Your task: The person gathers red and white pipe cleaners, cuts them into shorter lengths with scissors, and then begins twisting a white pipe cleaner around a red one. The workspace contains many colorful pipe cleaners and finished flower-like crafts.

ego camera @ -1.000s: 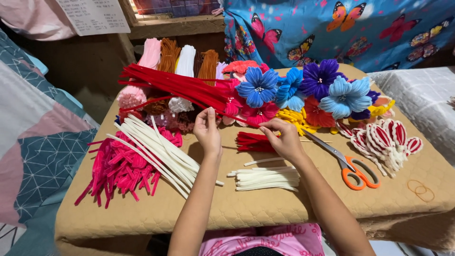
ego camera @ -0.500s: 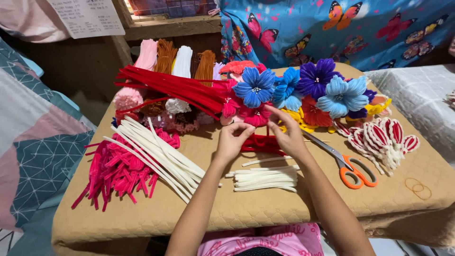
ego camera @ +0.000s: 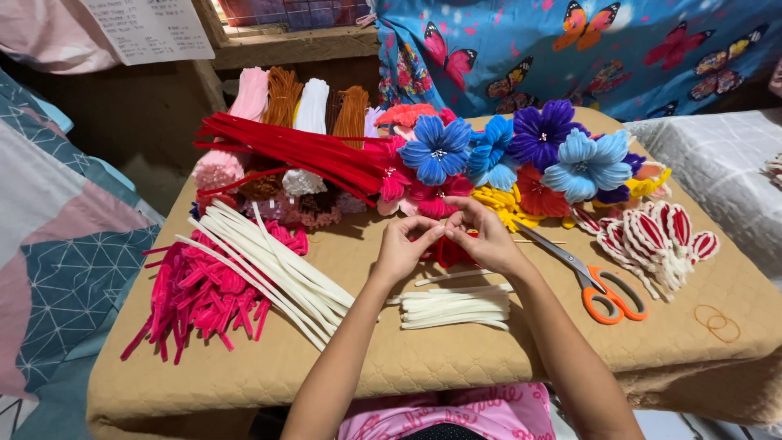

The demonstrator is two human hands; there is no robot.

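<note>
My left hand (ego camera: 403, 247) and my right hand (ego camera: 482, 235) meet over the middle of the tan padded table (ego camera: 456, 367), fingertips pinching a short red pipe cleaner piece (ego camera: 436, 236) between them. Under the hands lies a small pile of red pipe cleaner pieces (ego camera: 450, 253). A stack of short white pipe cleaners (ego camera: 454, 307) lies just in front of my hands. Long white pipe cleaners (ego camera: 269, 261) lie to the left, across a heap of bright pink ones (ego camera: 199, 293).
Orange-handled scissors (ego camera: 599, 287) lie to the right of my hands. Finished pipe cleaner flowers in blue (ego camera: 440, 149), purple (ego camera: 542, 130) and light blue (ego camera: 588, 165) sit at the back. Red-and-white petals (ego camera: 656, 236), long red pipe cleaners (ego camera: 301, 151) and rubber bands (ego camera: 717, 322) lie around.
My left hand has moved right from the white pipe cleaners to meet my right hand, and both now pinch a red piece lifted above the red pile.
</note>
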